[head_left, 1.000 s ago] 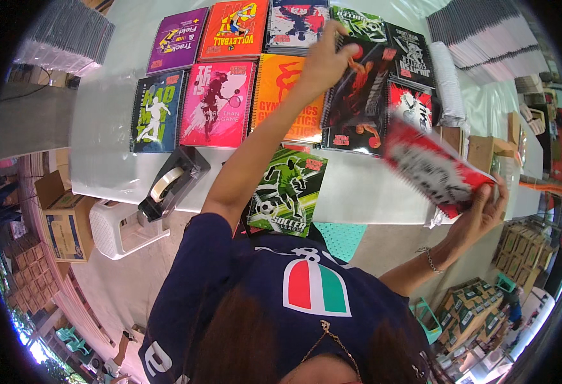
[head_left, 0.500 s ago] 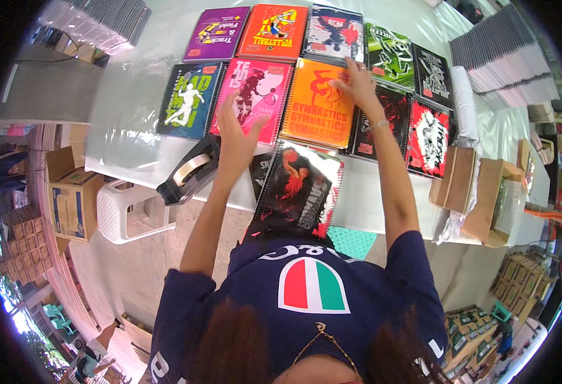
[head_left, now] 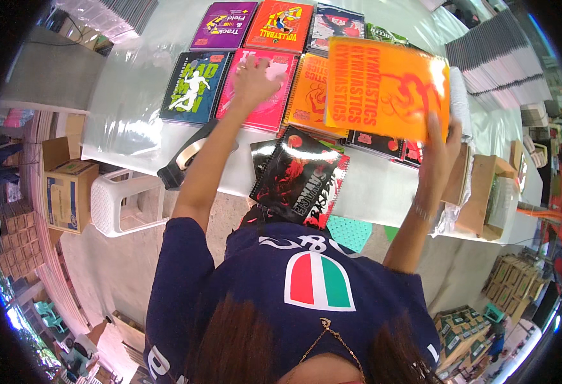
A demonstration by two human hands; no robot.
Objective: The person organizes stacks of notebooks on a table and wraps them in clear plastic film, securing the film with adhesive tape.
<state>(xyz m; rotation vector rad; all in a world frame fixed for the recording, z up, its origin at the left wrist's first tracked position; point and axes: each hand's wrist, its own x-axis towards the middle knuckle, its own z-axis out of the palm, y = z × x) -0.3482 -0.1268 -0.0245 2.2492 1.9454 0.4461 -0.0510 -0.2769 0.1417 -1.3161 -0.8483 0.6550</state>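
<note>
My right hand (head_left: 440, 150) grips the edge of an orange spiral notebook (head_left: 364, 83) with a gymnast figure, lifted and turned sideways above the table. Beneath it, another orange notebook (head_left: 306, 96) lies on its stack, partly covered. My left hand (head_left: 255, 83) hovers at or just over a pink notebook (head_left: 262, 112), fingers apart and holding nothing; whether it touches the cover I cannot tell. By the near table edge, a black-and-red notebook (head_left: 297, 176) with a basketball player lies tilted over other notebooks.
Purple (head_left: 223, 24), red-orange (head_left: 280, 25) and dark blue-green (head_left: 196, 86) notebooks lie around my left hand. A black tape dispenser (head_left: 188, 153) sits at the near edge, above a white stool (head_left: 127, 201). Tall notebook stacks (head_left: 492, 57) and open cartons (head_left: 486, 195) stand on the right.
My right hand has taken up the orange notebook and swung it right and nearer, turning it. My left hand has moved forward over the pink notebook.
</note>
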